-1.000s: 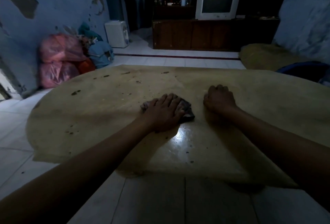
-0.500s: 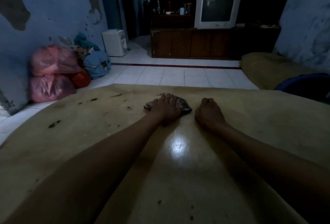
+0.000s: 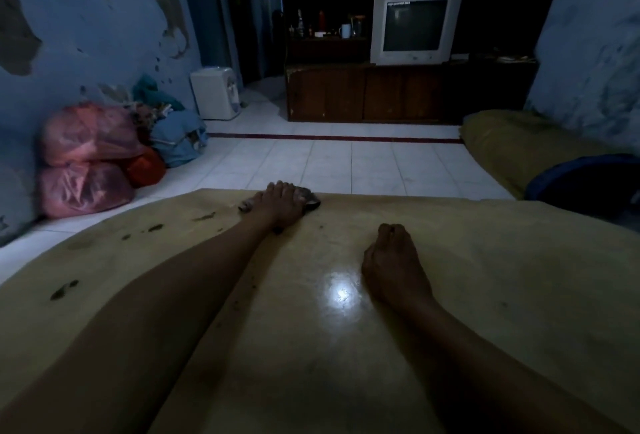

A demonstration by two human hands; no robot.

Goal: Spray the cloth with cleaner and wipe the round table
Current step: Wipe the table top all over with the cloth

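The round table (image 3: 502, 277) has a yellowish top with dark smudges on its left part. My left hand (image 3: 280, 203) lies flat with straight fingers on a small dark cloth (image 3: 311, 201) at the table's far edge, and most of the cloth is hidden under it. My right hand (image 3: 393, 260) rests on the tabletop nearer to me as a curled fist and holds nothing. No cleaner bottle is in view.
Pink and red plastic bags (image 3: 86, 160) and a blue bundle (image 3: 178, 137) lean on the left wall. A white appliance (image 3: 216, 92) and a wooden cabinet (image 3: 381, 92) with a television (image 3: 414, 28) stand beyond. A yellow cushion (image 3: 512, 142) lies at the right.
My left hand has pushed the cloth away from me to the table's far edge. My right fist has stayed on the tabletop, and the view has moved closer over the table.
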